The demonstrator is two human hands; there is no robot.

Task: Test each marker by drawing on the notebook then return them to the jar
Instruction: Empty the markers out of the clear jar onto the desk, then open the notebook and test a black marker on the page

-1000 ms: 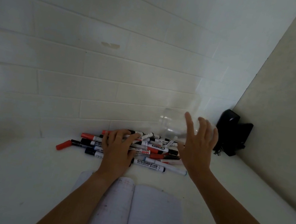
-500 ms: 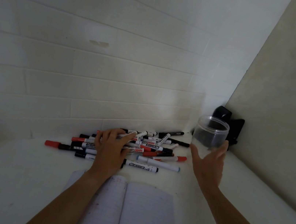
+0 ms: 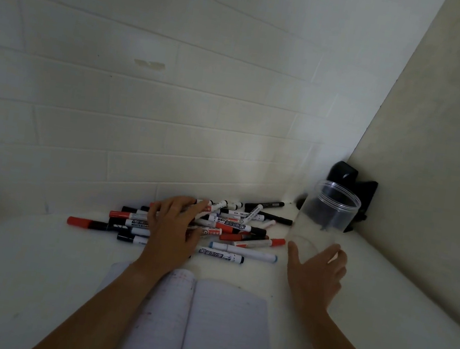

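Several whiteboard markers (image 3: 233, 227) with red, black and blue caps lie in a loose heap on the white counter near the tiled wall. My left hand (image 3: 174, 226) lies spread on top of the heap, fingers only slightly bent. A clear empty plastic jar (image 3: 324, 218) stands upright to the right of the heap. My right hand (image 3: 316, 272) holds it near its base, thumb on the left side and fingers wrapped round the right. An open lined notebook (image 3: 200, 328) lies in front of me between my forearms.
A black device (image 3: 347, 180) sits in the back right corner behind the jar, against the beige side wall (image 3: 431, 174). The white tiled wall (image 3: 144, 101) runs behind the markers. Bare white counter (image 3: 13, 276) extends to the left.
My right hand has brought the jar down from the air and set it upright on the counter right of the markers. My left hand has stayed on the heap.
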